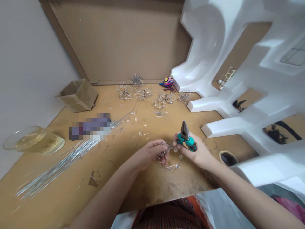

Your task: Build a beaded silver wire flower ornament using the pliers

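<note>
Teal-handled pliers (186, 137) sit closed in the right hand (199, 153), its fingers wrapped round the grips and the steel jaws pointing up. The left hand (150, 154) is closed too, its fingertips pinching the twisted top of a beaded wire ring (170, 160), which sits between the hands over a tan work board (133, 194). Just right of the pliers lies a loose wire loop (209, 143), and beside it is a round dark opening (228, 158); whether cup or hole, I cannot tell. Farther up, several wire flowers (143, 93) lie in a loose row near a bright patterned toy (168, 82). Toward the left, a shallow glass bowl (33, 140) holds pale yellow liquid, while an open cardboard box (77, 95) sits askew near the wall, its contents out of sight. Long straight silver wires (57, 168) fan across the board below a pixelated blur (89, 126). White moulded foam packing (226, 63) rises along the right.
</note>
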Available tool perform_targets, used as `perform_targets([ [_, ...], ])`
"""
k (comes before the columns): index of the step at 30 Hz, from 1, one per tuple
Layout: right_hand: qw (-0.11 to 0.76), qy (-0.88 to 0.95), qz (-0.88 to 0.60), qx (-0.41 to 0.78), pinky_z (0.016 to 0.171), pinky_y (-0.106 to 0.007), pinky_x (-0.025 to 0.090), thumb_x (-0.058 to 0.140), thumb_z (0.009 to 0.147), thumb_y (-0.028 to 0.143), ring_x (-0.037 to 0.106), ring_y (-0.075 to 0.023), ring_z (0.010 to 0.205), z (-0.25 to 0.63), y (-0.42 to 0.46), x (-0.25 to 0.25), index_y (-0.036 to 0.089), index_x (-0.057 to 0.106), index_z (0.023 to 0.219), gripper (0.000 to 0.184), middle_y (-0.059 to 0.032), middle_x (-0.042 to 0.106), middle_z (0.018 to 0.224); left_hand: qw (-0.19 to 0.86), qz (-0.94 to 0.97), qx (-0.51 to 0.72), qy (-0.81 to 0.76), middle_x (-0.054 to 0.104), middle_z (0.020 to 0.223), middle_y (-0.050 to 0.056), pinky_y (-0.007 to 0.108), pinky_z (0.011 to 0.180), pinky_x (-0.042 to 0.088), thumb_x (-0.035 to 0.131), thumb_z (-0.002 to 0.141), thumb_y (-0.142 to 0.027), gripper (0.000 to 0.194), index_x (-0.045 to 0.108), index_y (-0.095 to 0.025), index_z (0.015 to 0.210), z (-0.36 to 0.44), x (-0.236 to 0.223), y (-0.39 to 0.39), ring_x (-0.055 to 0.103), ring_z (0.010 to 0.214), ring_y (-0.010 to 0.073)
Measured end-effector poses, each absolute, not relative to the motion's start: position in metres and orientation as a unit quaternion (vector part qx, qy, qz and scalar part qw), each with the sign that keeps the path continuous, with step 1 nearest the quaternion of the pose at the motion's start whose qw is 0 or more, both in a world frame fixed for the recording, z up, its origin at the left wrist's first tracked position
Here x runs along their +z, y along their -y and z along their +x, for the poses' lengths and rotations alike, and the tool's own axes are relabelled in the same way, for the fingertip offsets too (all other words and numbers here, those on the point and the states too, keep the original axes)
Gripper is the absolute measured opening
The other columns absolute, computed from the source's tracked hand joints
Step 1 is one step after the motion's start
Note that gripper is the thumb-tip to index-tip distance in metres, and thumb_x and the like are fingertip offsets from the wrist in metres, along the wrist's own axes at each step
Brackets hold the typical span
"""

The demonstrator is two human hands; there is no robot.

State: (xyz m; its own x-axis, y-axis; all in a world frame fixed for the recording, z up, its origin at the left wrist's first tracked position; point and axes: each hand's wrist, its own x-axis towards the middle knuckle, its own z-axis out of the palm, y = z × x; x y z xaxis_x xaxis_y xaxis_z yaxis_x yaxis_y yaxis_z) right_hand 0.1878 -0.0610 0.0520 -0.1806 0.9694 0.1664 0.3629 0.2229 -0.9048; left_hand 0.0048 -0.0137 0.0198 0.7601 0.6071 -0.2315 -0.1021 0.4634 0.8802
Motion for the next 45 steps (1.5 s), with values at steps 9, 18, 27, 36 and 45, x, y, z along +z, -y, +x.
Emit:
perform_targets([
  [9,0.361,0.705,-0.518,0.322,0.066,-0.028,0.043,0.053,0.074,0.018,0.052,-0.0135,0.071,0.186,0.056,0.057,0.02,0.049,0.094,0.02,-0.0011,0.057,0.082,0.819,0.444,0.235,-0.278,0.059,0.06,-0.001,0.02,0.052,0.043,0.062,0.075,-0.032,0.021,0.053,-0.014,0.068,0.008,0.016,0.012,0.056,0.048,0.008],
  [18,0.183,0.779,-0.594,0.082,0.065,-0.029,0.043,0.053,0.076,0.028,0.054,-0.0168,0.072,0.222,0.078,0.082,0.021,0.05,0.101,0.026,-0.0041,0.058,0.084,0.748,0.457,0.331,-0.349,0.063,0.065,0.0,0.02,0.053,0.041,0.059,0.077,-0.035,0.022,0.053,-0.015,0.069,0.003,0.026,0.012,0.058,0.052,0.0086],
  [27,0.028,0.817,-0.562,-0.127,0.065,-0.035,0.041,0.049,0.076,0.031,0.054,-0.0245,0.08,0.232,0.082,0.096,0.019,0.055,0.092,0.021,-0.0103,0.058,0.092,0.681,0.509,0.375,-0.368,0.062,0.062,-0.002,0.024,0.057,0.047,0.057,0.077,-0.035,0.022,0.05,-0.016,0.069,0.008,0.034,0.02,0.06,0.052,0.0107],
  [36,0.011,0.81,-0.57,-0.141,0.062,-0.031,0.036,0.051,0.074,0.031,0.053,-0.0219,0.074,0.226,0.08,0.096,0.019,0.055,0.087,0.018,-0.0093,0.057,0.085,0.664,0.533,0.382,-0.36,0.062,0.063,-0.001,0.026,0.06,0.049,0.055,0.079,-0.034,0.022,0.051,-0.016,0.069,0.008,0.034,0.021,0.061,0.053,0.0112],
  [45,0.036,0.804,-0.566,-0.175,0.047,-0.025,0.025,0.05,0.075,0.032,0.051,-0.0145,0.057,0.226,0.084,0.095,0.021,0.056,0.089,0.019,-0.001,0.057,0.073,0.723,0.489,0.359,-0.331,0.061,0.062,-0.001,0.024,0.058,0.047,0.055,0.079,-0.034,0.022,0.052,-0.016,0.067,0.004,0.034,0.017,0.057,0.051,0.0096],
])
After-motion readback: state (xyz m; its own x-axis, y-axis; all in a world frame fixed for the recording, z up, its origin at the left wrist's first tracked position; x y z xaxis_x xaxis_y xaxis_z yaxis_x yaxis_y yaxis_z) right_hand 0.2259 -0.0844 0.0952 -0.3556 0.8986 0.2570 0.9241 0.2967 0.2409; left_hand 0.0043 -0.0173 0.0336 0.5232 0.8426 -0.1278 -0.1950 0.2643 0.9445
